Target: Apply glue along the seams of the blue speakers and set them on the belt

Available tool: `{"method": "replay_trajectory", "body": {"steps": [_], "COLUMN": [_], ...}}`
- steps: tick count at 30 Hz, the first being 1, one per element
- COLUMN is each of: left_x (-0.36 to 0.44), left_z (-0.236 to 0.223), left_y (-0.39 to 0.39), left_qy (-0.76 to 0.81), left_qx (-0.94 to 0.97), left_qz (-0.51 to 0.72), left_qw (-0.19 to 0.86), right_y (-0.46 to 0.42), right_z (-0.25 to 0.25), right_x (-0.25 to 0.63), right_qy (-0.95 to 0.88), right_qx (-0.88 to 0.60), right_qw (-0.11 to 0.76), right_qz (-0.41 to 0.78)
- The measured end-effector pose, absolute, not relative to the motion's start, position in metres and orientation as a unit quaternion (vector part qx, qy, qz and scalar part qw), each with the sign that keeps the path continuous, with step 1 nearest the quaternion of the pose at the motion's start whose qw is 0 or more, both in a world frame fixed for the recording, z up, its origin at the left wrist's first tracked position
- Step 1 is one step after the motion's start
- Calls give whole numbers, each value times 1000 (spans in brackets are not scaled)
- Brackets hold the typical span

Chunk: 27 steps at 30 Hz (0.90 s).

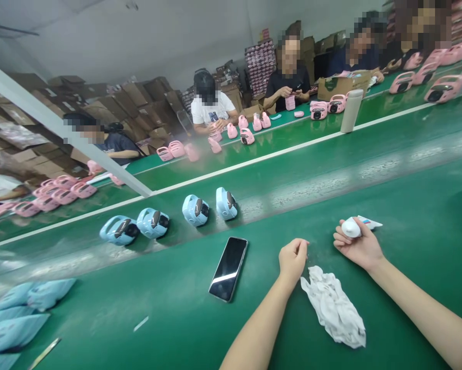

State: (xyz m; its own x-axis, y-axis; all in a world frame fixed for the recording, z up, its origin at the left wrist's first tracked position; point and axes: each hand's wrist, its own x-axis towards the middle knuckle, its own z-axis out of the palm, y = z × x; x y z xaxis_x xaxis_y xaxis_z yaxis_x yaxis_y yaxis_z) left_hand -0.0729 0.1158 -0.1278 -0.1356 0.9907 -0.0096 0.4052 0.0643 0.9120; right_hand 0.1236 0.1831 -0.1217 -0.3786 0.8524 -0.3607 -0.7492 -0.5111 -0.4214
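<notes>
My left hand [293,260] is curled closed over the green bench top [169,313], with nothing visible in its fingers. A crumpled white cloth [333,308] lies just below it and touches neither wrist nor palm clearly. My right hand [357,245] grips a white rounded tube [350,227], whose flat printed end [369,222] sticks out past my fingers. A black smartphone [228,269] lies face up to the left of my left hand. Several light blue toy cameras [195,210] stand in a row farther out, beyond both hands.
Several bagged blue items [13,334] lie at the lower left. A green conveyor belt [254,174] runs behind the bench. Beyond it, several co-workers [288,82] handle pink toy cameras [444,88] at another bench, with a steel flask [349,110] and stacked cardboard boxes [134,108].
</notes>
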Motion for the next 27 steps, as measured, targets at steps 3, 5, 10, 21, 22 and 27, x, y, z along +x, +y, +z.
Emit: {"method": "replay_trajectory", "body": {"steps": [3,5,10,21,22,27], "left_x": [-74,-74,-75,-78,-78,-78], "left_z": [-129,-129,-129,-130,-130,-130], "left_y": [116,116,118,119,119,119], "left_qy": [633,631,627,628,629,629], "left_qx": [552,552,551,558,558,559], "left_qz": [408,409,415,414,413,414], "left_qw": [359,360,362,351,350,349], "right_y": [185,186,184,193,192,187], "right_z": [-125,-126,-124,-132,-132,-124], "right_x": [121,119,119,123,122,116], "right_qy": [-88,-89,-102,-58,-56,-60], "right_qx": [-295,-302,-305,-308,-306,-273], "right_qw": [485,485,485,497,500,506], "right_qz": [819,815,814,809,808,816]}}
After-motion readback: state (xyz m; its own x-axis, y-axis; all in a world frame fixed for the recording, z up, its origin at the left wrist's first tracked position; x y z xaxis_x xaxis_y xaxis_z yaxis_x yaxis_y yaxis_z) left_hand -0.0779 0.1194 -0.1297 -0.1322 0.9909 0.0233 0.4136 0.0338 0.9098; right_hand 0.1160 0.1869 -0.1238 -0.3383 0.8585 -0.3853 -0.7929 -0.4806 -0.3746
